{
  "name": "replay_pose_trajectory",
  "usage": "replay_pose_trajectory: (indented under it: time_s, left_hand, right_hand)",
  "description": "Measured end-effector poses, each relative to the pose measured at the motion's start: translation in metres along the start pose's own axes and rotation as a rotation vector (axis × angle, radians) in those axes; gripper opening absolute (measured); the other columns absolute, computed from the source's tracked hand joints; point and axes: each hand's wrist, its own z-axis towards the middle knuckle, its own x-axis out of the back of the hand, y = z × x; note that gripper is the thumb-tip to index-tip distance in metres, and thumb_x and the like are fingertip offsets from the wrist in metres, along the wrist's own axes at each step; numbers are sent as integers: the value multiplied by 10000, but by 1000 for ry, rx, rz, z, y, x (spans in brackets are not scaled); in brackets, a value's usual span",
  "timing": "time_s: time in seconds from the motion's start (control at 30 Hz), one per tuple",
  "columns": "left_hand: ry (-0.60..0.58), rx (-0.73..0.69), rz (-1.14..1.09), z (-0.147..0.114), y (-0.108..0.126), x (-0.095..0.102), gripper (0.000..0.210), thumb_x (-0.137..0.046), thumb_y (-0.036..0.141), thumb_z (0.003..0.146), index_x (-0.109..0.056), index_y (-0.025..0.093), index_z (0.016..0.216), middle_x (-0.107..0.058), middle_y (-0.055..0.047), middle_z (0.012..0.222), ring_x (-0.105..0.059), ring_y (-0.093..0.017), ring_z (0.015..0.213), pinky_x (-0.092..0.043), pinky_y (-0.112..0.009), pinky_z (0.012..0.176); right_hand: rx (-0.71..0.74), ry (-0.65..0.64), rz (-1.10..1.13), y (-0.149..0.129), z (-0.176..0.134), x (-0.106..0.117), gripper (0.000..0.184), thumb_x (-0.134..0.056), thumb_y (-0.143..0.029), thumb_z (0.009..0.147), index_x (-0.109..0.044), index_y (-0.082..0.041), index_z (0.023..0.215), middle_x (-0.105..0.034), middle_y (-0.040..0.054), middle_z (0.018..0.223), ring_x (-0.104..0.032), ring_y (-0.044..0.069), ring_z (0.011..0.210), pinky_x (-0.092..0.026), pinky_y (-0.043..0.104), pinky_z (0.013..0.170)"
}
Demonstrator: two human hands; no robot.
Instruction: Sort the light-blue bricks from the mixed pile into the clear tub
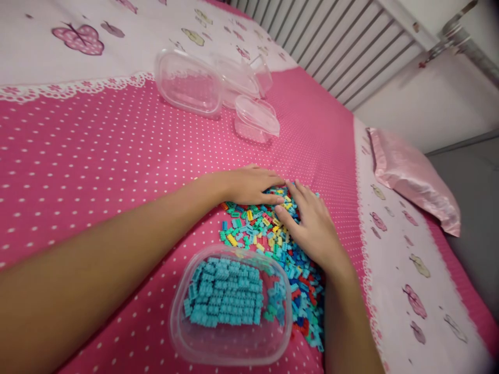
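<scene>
A loose pile of small building bricks in blue, green, yellow and red lies on the pink bedspread. My left hand rests flat along the far left edge of the pile, fingers stretched out to the right. On the pile's right side lies my right hand, thumb and fingers apart. The fingertips of both hands come close together at the far edge; whether they touch I cannot tell. Nearer to me stands a clear plastic container with light-blue bricks packed in rows inside it.
Farther off on the bed are a large clear container or lid, a small lidded container and other clear plastic pieces. A pink satin pillow lies at the right. Metal bed bars and a pipe stand behind.
</scene>
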Motion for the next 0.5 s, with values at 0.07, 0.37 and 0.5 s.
replay_pose_trajectory:
  time_s: [0.07,0.37,0.5]
  left_hand:
    - [-49,10,0,1,0,-3,612,-448,524,1022,-478,159,1512,-478,-147,1612,-421,-288,1498,-274,-440,1239]
    - [-56,12,-42,1,1,-3,584,-447,421,1001,-464,179,1533,-471,-125,1622,-442,-258,1494,-308,-380,1232]
    - [-40,-14,-83,2,1,-3,613,-499,291,926,-462,232,1535,-560,-89,1556,-585,-235,1351,-429,-337,1125]
  right_hand:
    - [-2,-1,6,0,1,0,745,-402,-655,999,-488,-174,1561,-439,158,1641,-414,376,1510,-303,638,1226]
    - [-11,85,129,2,5,-4,604,-423,-560,1019,-592,-176,1453,-588,152,1518,-529,333,1413,-377,557,1199]
    - [-31,144,191,4,6,-7,505,-444,-510,1008,-633,-209,1367,-652,139,1407,-578,314,1318,-428,519,1139]
